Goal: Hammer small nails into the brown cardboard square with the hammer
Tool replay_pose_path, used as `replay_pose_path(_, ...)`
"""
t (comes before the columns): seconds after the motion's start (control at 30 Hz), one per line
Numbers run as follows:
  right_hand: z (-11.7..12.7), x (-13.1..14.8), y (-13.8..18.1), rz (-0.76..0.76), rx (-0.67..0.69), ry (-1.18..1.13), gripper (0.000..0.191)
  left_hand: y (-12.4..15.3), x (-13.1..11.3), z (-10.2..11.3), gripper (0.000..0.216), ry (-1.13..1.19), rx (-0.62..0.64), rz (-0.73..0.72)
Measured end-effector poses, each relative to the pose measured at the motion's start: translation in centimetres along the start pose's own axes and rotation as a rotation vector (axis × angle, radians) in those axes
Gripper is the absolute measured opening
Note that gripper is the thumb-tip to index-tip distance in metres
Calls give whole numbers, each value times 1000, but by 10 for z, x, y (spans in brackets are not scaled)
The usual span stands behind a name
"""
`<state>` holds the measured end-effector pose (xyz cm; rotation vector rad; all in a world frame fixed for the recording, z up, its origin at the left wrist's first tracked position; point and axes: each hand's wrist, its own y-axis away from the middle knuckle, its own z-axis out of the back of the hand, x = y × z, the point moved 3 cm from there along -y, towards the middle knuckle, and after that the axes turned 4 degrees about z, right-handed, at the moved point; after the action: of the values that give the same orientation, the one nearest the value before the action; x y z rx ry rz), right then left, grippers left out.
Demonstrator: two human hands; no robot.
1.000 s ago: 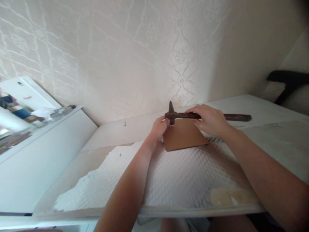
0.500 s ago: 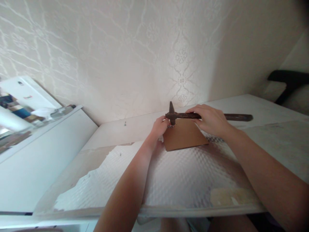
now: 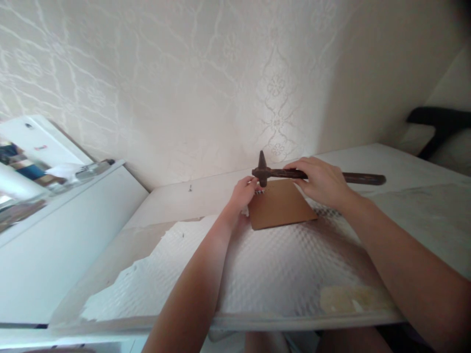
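My right hand (image 3: 321, 182) grips the handle of a dark rusty hammer (image 3: 279, 173) close to its head, which hovers just above the far left corner of a brown board (image 3: 281, 206). My left hand (image 3: 243, 192) is pinched at that same corner, right under the hammer head, on small nails (image 3: 259, 192) that are barely visible. The board lies flat on a white textured sheet (image 3: 275, 269) covering the table.
The table (image 3: 176, 201) meets a patterned wall (image 3: 206, 88) at the back. A small nail (image 3: 190, 187) lies on the bare table near the wall. A white cabinet (image 3: 55, 235) stands to the left. A dark chair back (image 3: 437, 122) shows at far right.
The hammer head has risen slightly off the board's corner. Both hands stay in the same place.
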<state>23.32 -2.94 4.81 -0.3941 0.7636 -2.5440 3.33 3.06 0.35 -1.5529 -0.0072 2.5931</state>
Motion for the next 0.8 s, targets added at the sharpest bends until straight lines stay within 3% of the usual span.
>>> replay_pose_path(0.8,1,2,0,18,18,-2,36,-1,2,0,18,12,0,-9)
